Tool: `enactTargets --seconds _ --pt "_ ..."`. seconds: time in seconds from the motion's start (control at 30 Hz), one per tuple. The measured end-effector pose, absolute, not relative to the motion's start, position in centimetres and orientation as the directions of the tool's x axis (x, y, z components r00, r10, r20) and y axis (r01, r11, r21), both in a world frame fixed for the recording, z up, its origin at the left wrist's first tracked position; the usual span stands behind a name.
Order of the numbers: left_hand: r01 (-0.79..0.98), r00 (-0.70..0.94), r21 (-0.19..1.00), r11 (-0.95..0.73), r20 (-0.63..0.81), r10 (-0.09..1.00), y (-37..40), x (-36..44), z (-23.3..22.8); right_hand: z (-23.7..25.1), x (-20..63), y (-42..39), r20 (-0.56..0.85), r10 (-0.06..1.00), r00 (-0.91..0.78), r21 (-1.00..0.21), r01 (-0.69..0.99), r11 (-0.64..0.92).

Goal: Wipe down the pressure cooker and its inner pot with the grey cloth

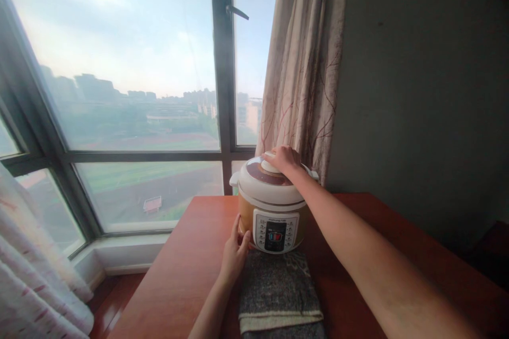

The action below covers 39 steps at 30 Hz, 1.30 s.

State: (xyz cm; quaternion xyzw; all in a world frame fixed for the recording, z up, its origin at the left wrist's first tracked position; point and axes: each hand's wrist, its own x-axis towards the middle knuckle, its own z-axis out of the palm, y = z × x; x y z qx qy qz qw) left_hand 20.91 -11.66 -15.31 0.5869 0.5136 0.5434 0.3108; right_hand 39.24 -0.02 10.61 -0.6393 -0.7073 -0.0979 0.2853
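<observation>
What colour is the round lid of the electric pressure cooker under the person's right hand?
White rim with a reddish-brown centre on the round cooker lid, shown best in the head view.

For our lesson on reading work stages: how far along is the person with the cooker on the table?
Done: the electric cooker stands on the red-brown table, with a grey cloth lying in front of it. In hand: the right hand grips the knob on the lid, and the left hand steadies the cooker's side. Left: the lid is still seated, not lifted.
</observation>
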Motion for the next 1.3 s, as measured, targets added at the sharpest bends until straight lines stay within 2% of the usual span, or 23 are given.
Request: enactTargets --seconds 0.57,0.97,1.3 --pt "0.292 -0.101 0.926 -0.241 0.281 0.954 -11.9 20.9 -14.7 10.4 38.2 0.1 0.485 0.87 0.086 -0.296 0.953 0.071" --pt "0.279 -0.094 0.928 -0.248 0.284 0.954 -12.3 21.1 -14.4 10.2 40.6 0.5 0.488 0.865 -0.118 -0.204 0.948 0.244" --pt "0.292 -0.079 0.925 -0.245 0.278 0.957 -12.2 21.0 -14.7 9.7 40.2 0.8 0.466 0.877 -0.114 -0.215 0.947 0.237"
